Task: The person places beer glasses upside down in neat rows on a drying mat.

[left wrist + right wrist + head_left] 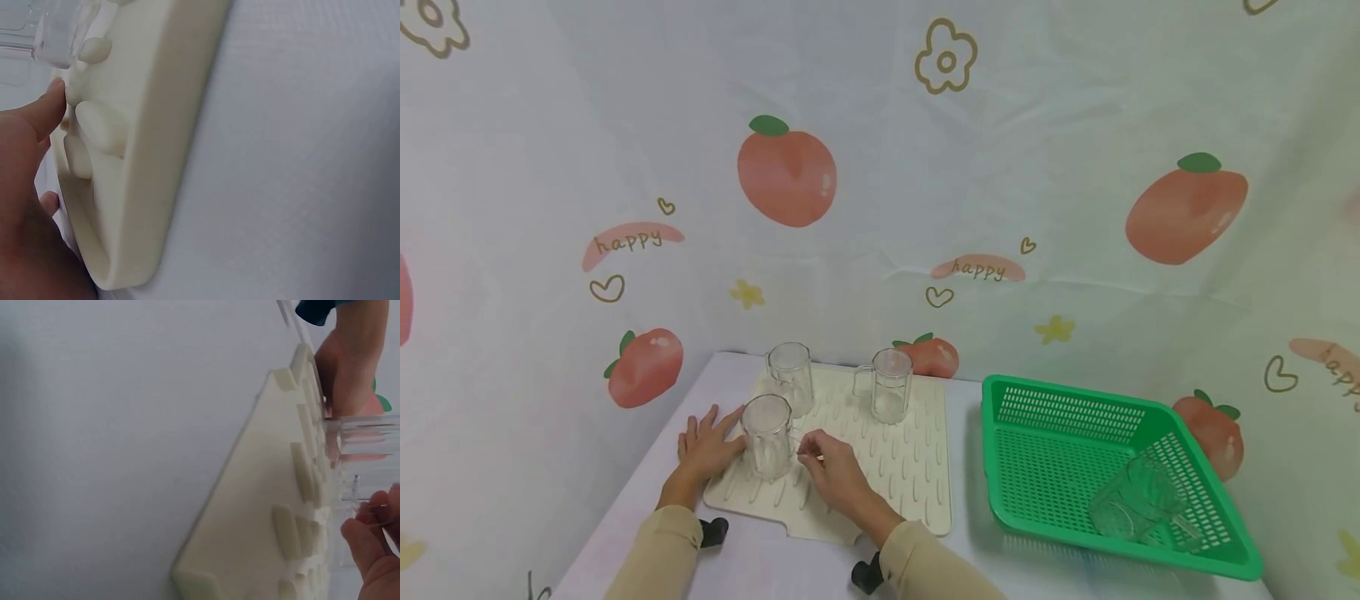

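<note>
A clear glass mug (768, 442) stands upright on the left part of a cream ridged drying mat (887, 475). My right hand (835, 473) pinches its handle, which points right; in the right wrist view, thumb and fingers of that hand (375, 537) close on the glass handle. On the mug's other side, my left hand (706, 447) lies at the mat's left edge with spread fingers, its thumb close to the mug's base. Whether that thumb touches the glass I cannot tell. Two more glass mugs, one at back left (801, 385) and one at back right (891, 390), stand on the mat.
Right of the mat sits a green plastic basket (1030, 467). Another glass mug (1123, 507) lies tilted inside it, toward the right front corner. A white cloth wall (865, 292) with fruit prints rises behind the table (775, 567).
</note>
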The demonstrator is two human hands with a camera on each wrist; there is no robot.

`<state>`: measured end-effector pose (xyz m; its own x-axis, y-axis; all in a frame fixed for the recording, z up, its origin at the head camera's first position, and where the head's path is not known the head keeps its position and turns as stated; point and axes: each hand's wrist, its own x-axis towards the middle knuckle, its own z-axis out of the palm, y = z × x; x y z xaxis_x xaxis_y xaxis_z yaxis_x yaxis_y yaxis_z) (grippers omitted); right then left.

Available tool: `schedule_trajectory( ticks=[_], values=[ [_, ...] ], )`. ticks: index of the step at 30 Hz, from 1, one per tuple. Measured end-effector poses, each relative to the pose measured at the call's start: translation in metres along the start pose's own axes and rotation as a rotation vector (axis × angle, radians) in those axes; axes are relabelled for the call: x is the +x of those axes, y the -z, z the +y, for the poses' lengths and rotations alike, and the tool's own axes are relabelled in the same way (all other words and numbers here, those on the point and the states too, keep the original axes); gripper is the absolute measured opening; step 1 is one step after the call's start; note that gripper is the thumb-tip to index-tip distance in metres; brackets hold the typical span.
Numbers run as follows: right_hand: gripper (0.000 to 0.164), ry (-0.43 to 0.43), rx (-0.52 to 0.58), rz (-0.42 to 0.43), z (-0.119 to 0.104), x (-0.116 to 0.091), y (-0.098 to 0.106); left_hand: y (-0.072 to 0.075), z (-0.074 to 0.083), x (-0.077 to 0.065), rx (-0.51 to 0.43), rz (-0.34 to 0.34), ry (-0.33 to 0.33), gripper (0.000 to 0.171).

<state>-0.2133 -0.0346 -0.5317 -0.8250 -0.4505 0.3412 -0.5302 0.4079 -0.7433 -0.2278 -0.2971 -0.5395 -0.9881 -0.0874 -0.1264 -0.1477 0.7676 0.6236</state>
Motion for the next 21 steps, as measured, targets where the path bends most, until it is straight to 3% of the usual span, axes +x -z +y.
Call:
schedule_trajectory(
  ticks=[3,11,21],
  values=[
    [0.005,0.012,-0.055,-0.016,-0.0014,0.0011,0.0008,0.0003,0.0029,-0.0022,0.006,0.012,0.009,0.069],
    [0.01,-0.004,-0.104,-0.023,-0.0041,-0.0022,0.0001,0.0017,0.0083,0.0001,0.052,-0.052,0.071,0.067],
    [0.019,0.0,-0.171,-0.056,-0.009,-0.0013,0.0035,-0.0028,0.0014,0.0,0.008,0.003,0.046,0.069]
  ],
)
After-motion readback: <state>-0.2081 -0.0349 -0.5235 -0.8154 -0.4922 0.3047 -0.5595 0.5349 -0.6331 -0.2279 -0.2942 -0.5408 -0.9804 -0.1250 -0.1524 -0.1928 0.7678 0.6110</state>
